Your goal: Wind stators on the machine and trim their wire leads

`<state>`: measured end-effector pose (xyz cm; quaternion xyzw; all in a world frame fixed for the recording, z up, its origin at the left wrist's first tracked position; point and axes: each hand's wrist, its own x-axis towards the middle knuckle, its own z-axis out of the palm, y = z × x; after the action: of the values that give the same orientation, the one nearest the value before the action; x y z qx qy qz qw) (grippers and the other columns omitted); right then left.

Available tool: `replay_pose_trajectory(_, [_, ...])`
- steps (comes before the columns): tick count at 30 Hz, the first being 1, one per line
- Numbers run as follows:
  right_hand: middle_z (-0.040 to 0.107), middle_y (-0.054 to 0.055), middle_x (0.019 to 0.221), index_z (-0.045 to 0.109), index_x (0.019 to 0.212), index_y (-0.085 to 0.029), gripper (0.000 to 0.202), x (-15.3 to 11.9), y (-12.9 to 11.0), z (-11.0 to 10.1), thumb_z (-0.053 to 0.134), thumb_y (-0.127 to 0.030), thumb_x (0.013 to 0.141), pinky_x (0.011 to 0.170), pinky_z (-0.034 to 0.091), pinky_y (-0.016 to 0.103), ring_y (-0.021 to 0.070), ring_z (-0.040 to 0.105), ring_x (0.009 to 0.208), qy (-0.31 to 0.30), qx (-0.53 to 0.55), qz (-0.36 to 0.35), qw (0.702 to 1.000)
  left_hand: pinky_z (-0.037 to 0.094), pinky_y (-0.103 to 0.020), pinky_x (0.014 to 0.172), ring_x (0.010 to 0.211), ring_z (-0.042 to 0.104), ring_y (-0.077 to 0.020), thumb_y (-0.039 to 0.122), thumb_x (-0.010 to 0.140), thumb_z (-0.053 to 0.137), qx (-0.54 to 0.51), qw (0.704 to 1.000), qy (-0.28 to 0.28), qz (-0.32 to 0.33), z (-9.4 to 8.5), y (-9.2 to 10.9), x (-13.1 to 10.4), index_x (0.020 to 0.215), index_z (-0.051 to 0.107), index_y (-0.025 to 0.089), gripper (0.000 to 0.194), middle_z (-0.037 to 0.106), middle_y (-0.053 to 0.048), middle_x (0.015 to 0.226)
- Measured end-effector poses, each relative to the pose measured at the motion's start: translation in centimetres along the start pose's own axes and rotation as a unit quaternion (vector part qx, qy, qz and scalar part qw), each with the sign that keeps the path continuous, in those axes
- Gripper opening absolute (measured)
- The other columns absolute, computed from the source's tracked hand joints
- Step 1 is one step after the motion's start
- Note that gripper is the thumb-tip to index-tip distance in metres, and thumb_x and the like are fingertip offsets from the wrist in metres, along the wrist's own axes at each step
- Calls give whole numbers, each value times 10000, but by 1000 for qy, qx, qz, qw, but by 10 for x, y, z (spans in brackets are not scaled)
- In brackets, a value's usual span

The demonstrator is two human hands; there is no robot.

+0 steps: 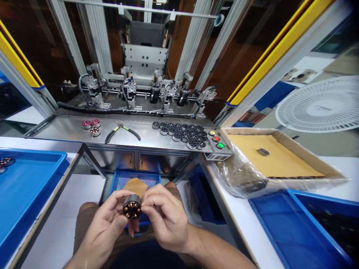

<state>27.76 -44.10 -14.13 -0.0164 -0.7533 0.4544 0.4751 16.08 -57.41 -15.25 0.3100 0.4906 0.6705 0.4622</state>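
In the middle front, my left hand (108,222) grips a small round motor (131,207) with a dark metal rim. Its open face, with copper windings, is tilted towards me. My right hand (165,216) is closed in a pinch at the motor's right edge. A tiny dark tip shows by those fingers, but what they hold is too small to name. Ahead on the steel bench lie pliers (122,131) with black and green handles, spread apart. Several dark motor parts (182,132) are grouped right of them, and three motors with red or copper windings (94,127) sit to the left.
Behind the steel bench (70,132) stand machine fixtures (130,89). Coloured push buttons (216,139) sit at its right end. A cardboard box (280,157) with a part on brown paper, a fan (322,104) and blue trays (36,175) flank me. Below my hands is a blue bin (119,179).
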Motion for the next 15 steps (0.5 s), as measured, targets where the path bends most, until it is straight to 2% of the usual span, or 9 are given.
replay_pose_trajectory(4, [625, 43, 761, 612, 860, -162, 83, 2, -4, -3, 564, -122, 915, 638, 504, 248, 134, 592, 708, -13, -5, 21, 1000, 563, -238, 592, 689, 660, -157, 422, 904, 601, -61, 998, 2, -11, 3, -3, 2, 1149, 643, 281, 286, 666, -32, 831])
replay_pose_trajectory(11, [625, 37, 762, 614, 866, -158, 99, 1, -8, -5, 565, -80, 900, 666, 493, 255, 133, 594, 726, 1, -19, 38, 999, 581, -240, 579, 709, 693, -176, 368, 883, 647, -100, 995, -13, 21, 6, -7, 4, 1169, 662, 294, 296, 687, -48, 849])
replay_pose_trajectory(13, [623, 35, 756, 616, 860, -152, 96, 2, -8, -5, 570, -79, 900, 671, 489, 256, 131, 592, 723, 7, -19, 38, 999, 583, -231, 592, 767, 705, -181, 334, 866, 677, -88, 995, -15, 34, 3, -6, 3, 1151, 666, 317, 285, 705, -57, 966])
replay_pose_trajectory(15, [621, 34, 751, 618, 847, -147, 89, 2, -9, -5, 576, -90, 901, 669, 483, 256, 128, 589, 715, 8, -14, 44, 999, 593, -236, 676, 874, 707, -182, 302, 850, 702, -68, 996, -8, 50, -1, -3, 2, 1078, 684, 318, 229, 675, -57, 1163])
